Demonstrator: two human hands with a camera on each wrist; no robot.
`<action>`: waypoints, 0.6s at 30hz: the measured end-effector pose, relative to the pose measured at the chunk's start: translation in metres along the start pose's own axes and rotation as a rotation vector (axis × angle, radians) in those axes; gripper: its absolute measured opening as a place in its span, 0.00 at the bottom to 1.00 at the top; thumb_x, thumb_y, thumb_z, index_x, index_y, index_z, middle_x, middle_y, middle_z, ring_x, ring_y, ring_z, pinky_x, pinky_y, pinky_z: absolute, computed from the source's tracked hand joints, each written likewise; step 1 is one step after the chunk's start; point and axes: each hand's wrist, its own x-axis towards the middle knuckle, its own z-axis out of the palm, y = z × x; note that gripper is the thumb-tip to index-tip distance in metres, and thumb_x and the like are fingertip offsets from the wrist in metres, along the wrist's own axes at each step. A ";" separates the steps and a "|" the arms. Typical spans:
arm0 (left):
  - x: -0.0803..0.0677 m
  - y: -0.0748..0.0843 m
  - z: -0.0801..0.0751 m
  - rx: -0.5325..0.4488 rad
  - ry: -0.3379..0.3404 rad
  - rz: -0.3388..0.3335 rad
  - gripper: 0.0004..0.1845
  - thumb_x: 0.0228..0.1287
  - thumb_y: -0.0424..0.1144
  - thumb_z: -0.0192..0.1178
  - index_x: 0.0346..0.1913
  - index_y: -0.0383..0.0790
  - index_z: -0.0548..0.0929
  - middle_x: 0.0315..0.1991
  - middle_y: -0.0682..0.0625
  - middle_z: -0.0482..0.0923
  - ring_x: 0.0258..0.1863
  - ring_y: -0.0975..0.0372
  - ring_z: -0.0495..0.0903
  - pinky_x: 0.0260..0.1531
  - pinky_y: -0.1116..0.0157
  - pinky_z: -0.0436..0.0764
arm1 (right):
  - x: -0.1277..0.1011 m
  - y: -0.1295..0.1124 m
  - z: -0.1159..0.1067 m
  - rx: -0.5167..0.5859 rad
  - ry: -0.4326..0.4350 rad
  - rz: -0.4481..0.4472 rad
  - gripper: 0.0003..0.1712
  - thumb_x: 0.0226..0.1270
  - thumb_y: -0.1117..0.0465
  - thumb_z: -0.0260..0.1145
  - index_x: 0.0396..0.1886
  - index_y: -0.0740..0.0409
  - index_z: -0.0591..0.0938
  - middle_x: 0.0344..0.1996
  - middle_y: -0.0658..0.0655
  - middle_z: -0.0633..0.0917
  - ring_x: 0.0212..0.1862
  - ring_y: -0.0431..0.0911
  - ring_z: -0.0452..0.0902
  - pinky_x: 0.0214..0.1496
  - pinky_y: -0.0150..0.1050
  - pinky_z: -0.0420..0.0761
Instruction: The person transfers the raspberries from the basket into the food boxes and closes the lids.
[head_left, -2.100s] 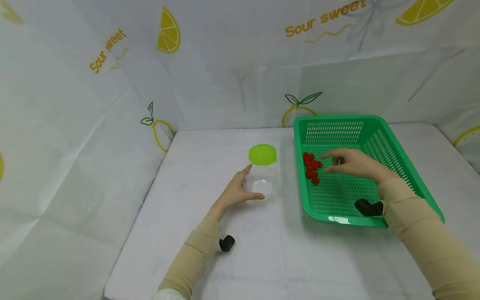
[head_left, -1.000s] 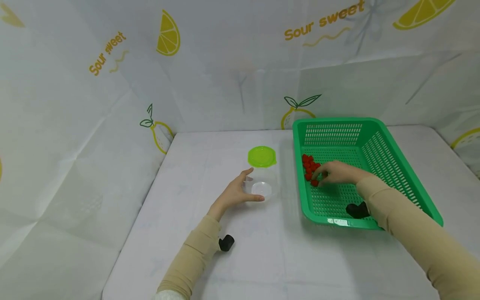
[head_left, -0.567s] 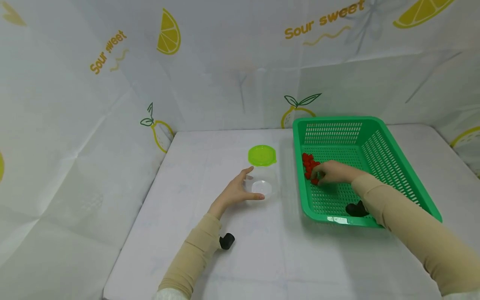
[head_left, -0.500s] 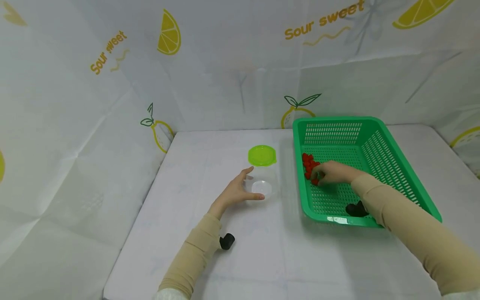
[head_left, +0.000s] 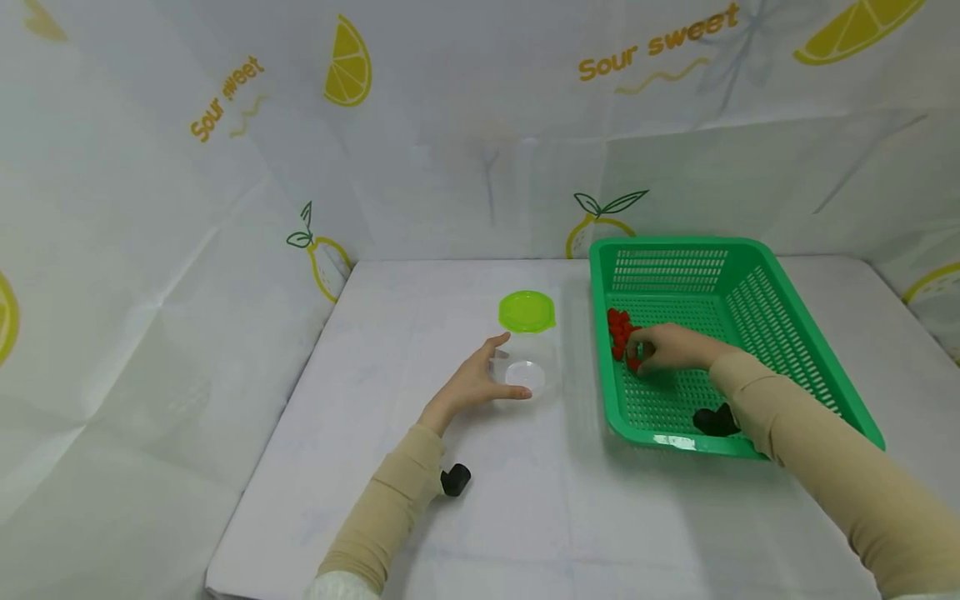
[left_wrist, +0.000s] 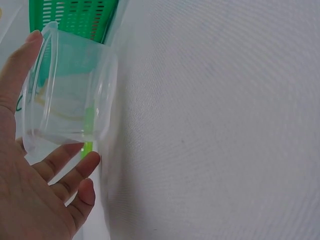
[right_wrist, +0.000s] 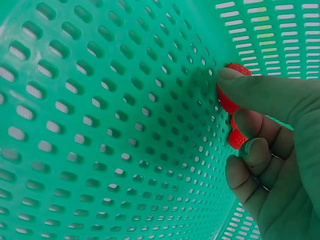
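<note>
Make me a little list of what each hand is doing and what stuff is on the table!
left hand: holds the clear cup, fingers round its side
right hand: in the green basket, pinching red pieces
red pile: inside basket, near its left wall
green lid: flat on table, behind the cup
</note>
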 end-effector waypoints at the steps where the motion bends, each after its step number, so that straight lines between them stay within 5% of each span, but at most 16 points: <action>1: 0.000 0.000 0.000 -0.001 -0.002 -0.001 0.56 0.35 0.61 0.74 0.70 0.64 0.54 0.63 0.54 0.67 0.66 0.56 0.63 0.64 0.51 0.64 | -0.001 -0.001 0.000 0.001 0.000 0.002 0.11 0.57 0.62 0.67 0.40 0.58 0.79 0.29 0.53 0.80 0.31 0.43 0.71 0.33 0.36 0.71; 18: 0.000 0.002 -0.001 -0.018 -0.013 -0.016 0.56 0.35 0.60 0.74 0.70 0.66 0.53 0.64 0.52 0.65 0.66 0.56 0.63 0.64 0.50 0.64 | -0.002 -0.002 -0.008 0.089 -0.019 -0.005 0.12 0.55 0.62 0.68 0.40 0.56 0.79 0.27 0.53 0.77 0.30 0.43 0.68 0.31 0.37 0.70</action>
